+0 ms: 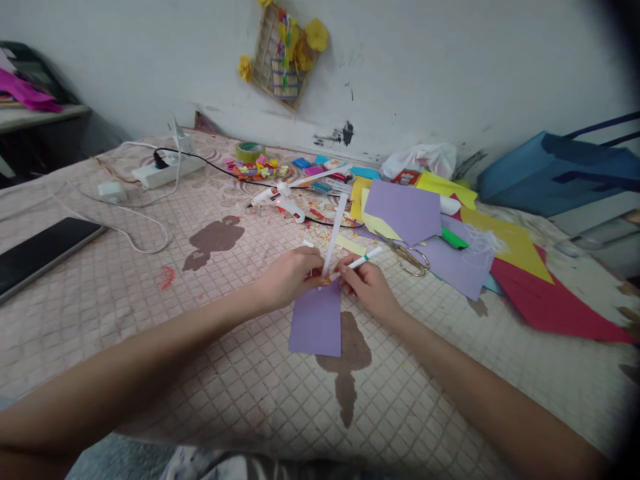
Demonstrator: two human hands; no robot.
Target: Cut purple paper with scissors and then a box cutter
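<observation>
My left hand (pixel 287 277) and my right hand (pixel 365 287) meet low in the middle of the view, above a lilac paper sheet (pixel 316 323). A narrow white paper strip (pixel 334 230) stands up from between my fingers, and my left hand pinches its lower end. My right hand grips a white marker with a green band (pixel 361 261), its tip near the strip. A small red piece shows between my hands, too hidden to name. Gold-handled scissors (pixel 411 260) lie just beyond my right hand.
A white hot glue gun (pixel 277 202) lies among paper shavings. Purple, yellow and red paper sheets (pixel 540 300) overlap at right. Further back are a power strip (pixel 165 170), a dark tablet (pixel 43 253), a tape roll (pixel 249 151) and a blue bag (pixel 555 170).
</observation>
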